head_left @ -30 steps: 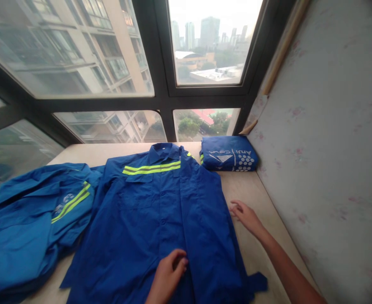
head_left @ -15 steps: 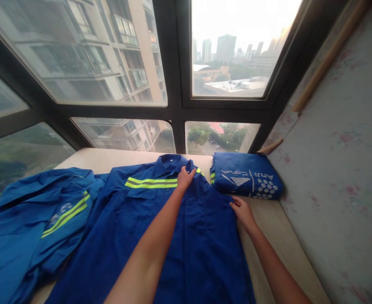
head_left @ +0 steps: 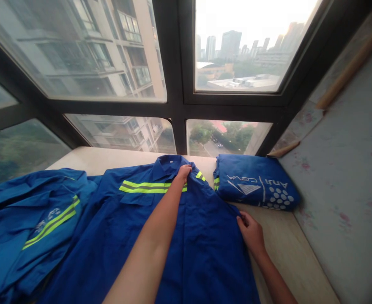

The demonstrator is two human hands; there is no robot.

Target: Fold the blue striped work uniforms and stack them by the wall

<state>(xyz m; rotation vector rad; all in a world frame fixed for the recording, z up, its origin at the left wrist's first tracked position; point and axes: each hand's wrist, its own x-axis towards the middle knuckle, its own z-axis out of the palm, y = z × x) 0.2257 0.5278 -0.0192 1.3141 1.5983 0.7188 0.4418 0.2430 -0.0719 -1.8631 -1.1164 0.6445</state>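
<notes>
L grip, R grip: pinched shirt

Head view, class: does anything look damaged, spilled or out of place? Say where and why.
Yes: the wallpaper beside the window frame looks damaged. Its edge seems to peel, with a curled tan flap near the folded blue garment. No spill or tear shows on the blue shirt.

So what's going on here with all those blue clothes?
Someone is handling a blue shirt laid out on a pale surface. The left hand holds it near the collar; the right hand pinches its right edge. Another blue garment lies rumpled at left, and a folded blue bundle sits at back right.
</notes>
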